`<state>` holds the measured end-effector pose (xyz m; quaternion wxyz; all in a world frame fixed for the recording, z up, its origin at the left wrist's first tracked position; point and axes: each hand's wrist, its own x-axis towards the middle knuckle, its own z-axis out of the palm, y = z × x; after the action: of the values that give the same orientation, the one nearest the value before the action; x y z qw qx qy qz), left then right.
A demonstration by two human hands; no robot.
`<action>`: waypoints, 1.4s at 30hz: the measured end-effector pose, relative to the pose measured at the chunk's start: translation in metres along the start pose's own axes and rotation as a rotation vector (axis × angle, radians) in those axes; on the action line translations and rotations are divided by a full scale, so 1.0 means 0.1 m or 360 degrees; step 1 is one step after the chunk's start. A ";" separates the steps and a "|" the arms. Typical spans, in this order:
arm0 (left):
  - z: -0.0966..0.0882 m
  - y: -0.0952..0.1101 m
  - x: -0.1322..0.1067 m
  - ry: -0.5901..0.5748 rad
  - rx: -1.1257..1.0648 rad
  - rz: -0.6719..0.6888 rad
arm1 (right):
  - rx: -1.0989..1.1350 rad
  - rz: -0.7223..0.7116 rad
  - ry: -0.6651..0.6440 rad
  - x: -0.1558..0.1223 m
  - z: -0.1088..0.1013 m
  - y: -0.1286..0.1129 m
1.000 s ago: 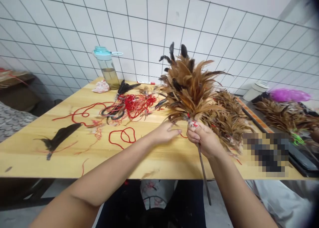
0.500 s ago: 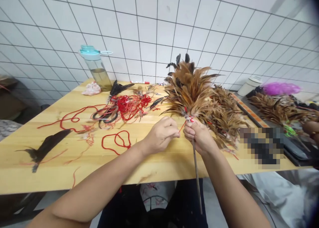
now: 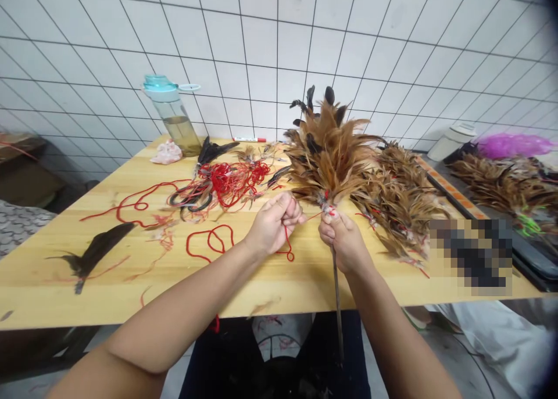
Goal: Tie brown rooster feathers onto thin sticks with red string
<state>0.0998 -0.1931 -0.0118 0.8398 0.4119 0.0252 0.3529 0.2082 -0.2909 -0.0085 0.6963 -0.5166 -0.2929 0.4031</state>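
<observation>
Red cord is trailing from the left hand, its fingers curled shut and pinching the strand, up toward the bound base of a brown rooster-feather bunch. The right hand is closing its fingers tightly around that base and the thin stick running down from it, both forearms angling inward above the table. Farther off, more feathers are piling beside the right hand, a red cord tangle is lying left, and a water bottle is standing against the tile wall.
</observation>
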 end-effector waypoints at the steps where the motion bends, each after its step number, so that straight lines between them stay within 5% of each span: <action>1: -0.02 0.00 0.02 0.0021 -0.0045 -0.0028 | -0.0009 -0.0017 -0.0001 -0.01 0.00 0.00; 18: -0.15 -0.06 0.15 0.0437 -0.0022 -0.0078 | -0.0370 -0.0227 -0.0118 -0.30 -0.07 -0.04; 23: -0.05 -0.13 0.08 0.0363 -0.0024 -0.0116 | -0.0652 -0.0351 0.0091 -0.19 -0.12 -0.12; 28: 0.03 -0.25 0.01 0.0234 0.0549 -0.0177 | -0.1422 -0.0541 0.0421 -0.01 -0.11 -0.05; 34: -0.01 -0.08 0.02 -0.0008 0.1545 -0.0084 | -0.2236 -0.0328 0.0596 -0.01 0.12 0.13; 42: 0.04 0.03 -0.04 0.0194 0.1863 -0.0191 | -0.2615 -0.0755 0.0680 -0.06 0.18 0.35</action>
<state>0.0964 -0.1975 -0.0080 0.4884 0.7836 0.2870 0.2552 0.1812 -0.2820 -0.0364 0.2098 -0.8440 -0.4532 -0.1954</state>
